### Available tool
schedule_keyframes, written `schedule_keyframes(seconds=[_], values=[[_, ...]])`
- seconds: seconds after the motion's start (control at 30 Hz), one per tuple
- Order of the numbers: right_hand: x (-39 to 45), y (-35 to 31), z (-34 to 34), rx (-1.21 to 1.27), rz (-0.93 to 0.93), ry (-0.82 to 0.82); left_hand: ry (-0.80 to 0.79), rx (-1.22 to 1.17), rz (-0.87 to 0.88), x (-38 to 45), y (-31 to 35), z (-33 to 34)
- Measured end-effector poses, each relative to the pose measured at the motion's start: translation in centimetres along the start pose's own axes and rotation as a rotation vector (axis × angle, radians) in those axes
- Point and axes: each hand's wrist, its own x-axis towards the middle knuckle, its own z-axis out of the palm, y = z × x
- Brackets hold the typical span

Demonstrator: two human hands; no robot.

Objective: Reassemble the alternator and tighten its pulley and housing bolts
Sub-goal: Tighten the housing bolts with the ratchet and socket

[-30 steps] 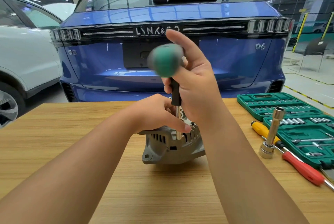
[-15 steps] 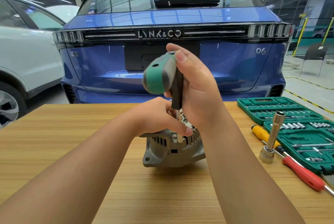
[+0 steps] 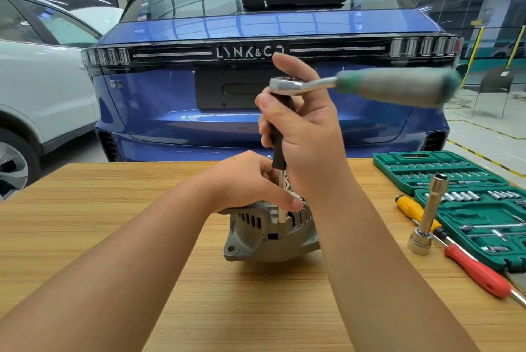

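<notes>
Gripping one ratchet [image 3: 370, 85], the right hand [image 3: 301, 135]; left hand [image 3: 250, 181] holds one alternator [image 3: 270, 235]; two screwdrivers nearby.

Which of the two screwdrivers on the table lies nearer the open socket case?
The yellow-handled screwdriver: its handle lies right beside the green socket case, farther back. The red-handled screwdriver lies toward the table's near edge.
</notes>
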Motion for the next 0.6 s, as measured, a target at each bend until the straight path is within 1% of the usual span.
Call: schedule_keyframes(seconds=[0.1,0.27,0.4,0.53,0.6], values=[[0.0,0.2,0.2,0.001,0.003,-0.029,-0.007,0.017,0.017,-0.2,0.2,0.0],[0.1,0.0,-0.6,0.320,0.110,-0.100,0.001,0.026,0.006,-0.3,0.4,0.0],[0.1,-0.3,-0.8,0.328,0.164,-0.095,-0.014,0.026,0.007,-0.4,0.5,0.0],[0.1,-0.8,-0.2,0.310,0.257,0.012,-0.003,0.025,-0.006,-0.4,0.4,0.0],[0.1,-1.0,0.1,0.201,0.235,0.146,0.000,0.021,-0.023,-0.2,0.4,0.1]])
